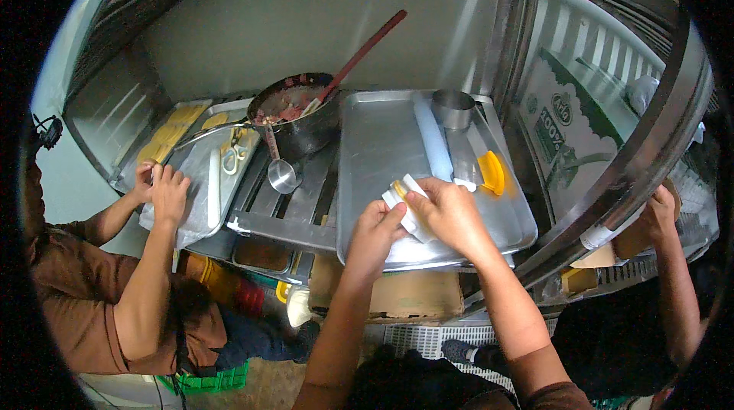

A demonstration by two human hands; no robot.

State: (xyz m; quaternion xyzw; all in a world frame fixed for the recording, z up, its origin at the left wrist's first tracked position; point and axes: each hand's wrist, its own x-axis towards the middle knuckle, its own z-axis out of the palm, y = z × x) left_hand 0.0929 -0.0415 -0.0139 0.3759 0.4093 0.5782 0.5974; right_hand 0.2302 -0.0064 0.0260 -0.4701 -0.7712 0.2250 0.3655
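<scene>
a small white sheet of dough with a yellow strip of filling at its edge (pixel 405 200) lies at the near part of a large shallow rectangular steel tray (pixel 375 142), and both of the person's hands are on it. the right hand (pixel 451 211) is curled over the sheet from the right, fingers bent and pinching its upper fold. the left hand (pixel 378 226) comes in from below and presses its fingertips against the sheet's left edge, partly closed on it. whether the sheet is rolled or only folded cannot be made out under the fingers.

on the same tray, just beyond the hands, a long pale blue-white cylinder (pixel 433 142) lies lengthwise, and a round steel cup (pixel 453 108) stands at the tray's far edge. a yellow curved plastic scraper (pixel 492 171) rests on the tray to the right of the hands, with a small white scrap (pixel 464 184) beside it.

left of the tray, a steel saucepan of reddish-brown filling (pixel 294 108) sits on the metal rack, a long red-handled spoon (pixel 359 55) leaning out of it. a small steel ladle (pixel 283 173) hangs in front of the pan.

further left, another person in a brown shirt (pixel 69 295) has both hands (pixel 160 188) on a plastic-covered tray (pixel 206 173), with yellow strips (pixel 168 131) laid on a tray behind it. at the far right, a third person's hand (pixel 657 215) grips the steel frame.
</scene>
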